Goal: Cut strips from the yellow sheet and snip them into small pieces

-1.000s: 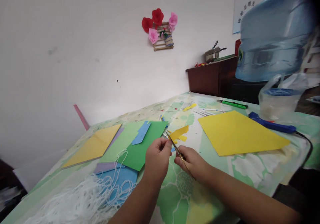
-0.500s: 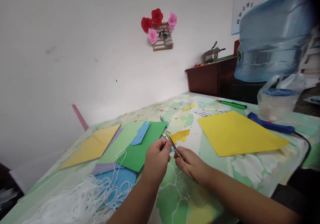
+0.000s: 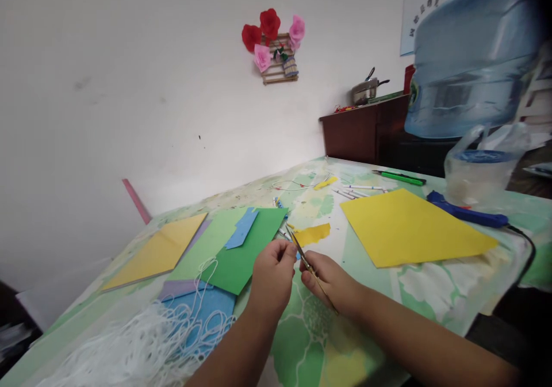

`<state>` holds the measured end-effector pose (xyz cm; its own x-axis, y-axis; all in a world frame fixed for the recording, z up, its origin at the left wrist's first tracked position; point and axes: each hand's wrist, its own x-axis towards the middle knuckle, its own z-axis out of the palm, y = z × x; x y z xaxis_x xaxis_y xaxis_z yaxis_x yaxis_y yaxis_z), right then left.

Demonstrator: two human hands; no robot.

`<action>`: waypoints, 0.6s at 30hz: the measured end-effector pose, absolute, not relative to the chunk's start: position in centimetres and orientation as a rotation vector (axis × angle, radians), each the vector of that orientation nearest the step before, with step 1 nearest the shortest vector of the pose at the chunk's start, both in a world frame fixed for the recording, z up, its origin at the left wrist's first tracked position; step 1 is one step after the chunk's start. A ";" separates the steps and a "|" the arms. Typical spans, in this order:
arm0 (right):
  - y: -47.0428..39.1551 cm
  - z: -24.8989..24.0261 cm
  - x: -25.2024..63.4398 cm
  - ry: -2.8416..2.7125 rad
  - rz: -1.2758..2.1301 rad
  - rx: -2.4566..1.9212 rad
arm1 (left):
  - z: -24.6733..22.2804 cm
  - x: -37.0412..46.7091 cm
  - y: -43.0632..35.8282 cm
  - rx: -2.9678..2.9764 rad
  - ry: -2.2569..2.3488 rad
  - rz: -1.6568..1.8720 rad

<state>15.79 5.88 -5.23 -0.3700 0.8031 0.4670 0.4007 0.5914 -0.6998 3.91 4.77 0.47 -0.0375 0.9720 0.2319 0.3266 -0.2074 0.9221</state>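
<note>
My right hand (image 3: 330, 280) grips a pair of scissors (image 3: 308, 265), whose blades point up and to the left. Close beside the blades, my left hand (image 3: 275, 266) is closed in a pinch; whatever it holds is hidden by the fingers. Just beyond the hands lies a torn yellow paper scrap (image 3: 313, 234). A dark green sheet (image 3: 235, 269) is left of my left hand, with a light green sheet (image 3: 202, 246) and a cut blue piece (image 3: 244, 229) by it.
A heap of white cord (image 3: 125, 347) spreads over the near left, partly on blue sheets (image 3: 185, 318). A yellow sheet (image 3: 414, 232) lies right, beside a blue corded tool (image 3: 468, 213), a plastic tub (image 3: 478, 177) and a green pen-like tool (image 3: 401, 178). Orange-yellow board (image 3: 159, 249) lies left.
The torn yellow scrap beyond the hands now looks longer and flatter. The view has shifted slightly; both hands keep nearly the same pose.
</note>
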 end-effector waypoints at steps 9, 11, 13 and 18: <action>5.9 -5.3 15.8 -1.995 0.598 -0.961 | 0.3 4.0 4.8 1.537 1.380 1.316; 5.9 -5.2 15.8 -2.000 0.603 -0.963 | 0.4 4.0 4.8 1.502 1.370 1.330; 5.8 -5.1 15.8 -2.001 0.619 -0.961 | 0.4 4.0 4.8 1.459 1.352 1.335; 5.9 -5.0 15.9 -1.913 0.698 -0.894 | 0.1 4.0 5.2 1.320 1.195 1.367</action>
